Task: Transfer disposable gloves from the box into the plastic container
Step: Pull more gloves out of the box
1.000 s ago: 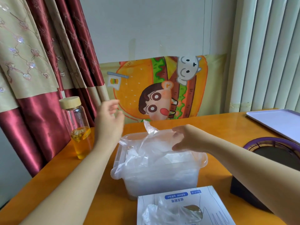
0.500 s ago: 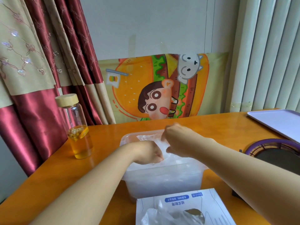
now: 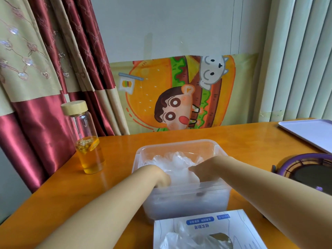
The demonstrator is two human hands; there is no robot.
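A clear plastic container (image 3: 179, 145) stands mid-table with a crumpled heap of thin transparent gloves (image 3: 177, 163) inside. Both my hands reach down into it from the near side. My left hand (image 3: 159, 177) is sunk into the gloves at the near left corner. My right hand (image 3: 202, 172) is pushed into them at the near right. The fingers of both are buried behind the film and the container's cloudy wall. The white glove box (image 3: 206, 225) lies at the bottom edge, with a glove (image 3: 183, 239) sticking out of its opening.
A glass bottle (image 3: 86, 139) with a wooden lid and amber drink stands left of the container. A round purple-rimmed black object (image 3: 309, 169) sits at the right, a pale tray (image 3: 309, 132) behind it. Curtains, a cartoon cloth and blinds line the back.
A second ago my right hand held a glove above the container and my left hand was raised. Both hands have gone down into the container, pushing the gloves lower.
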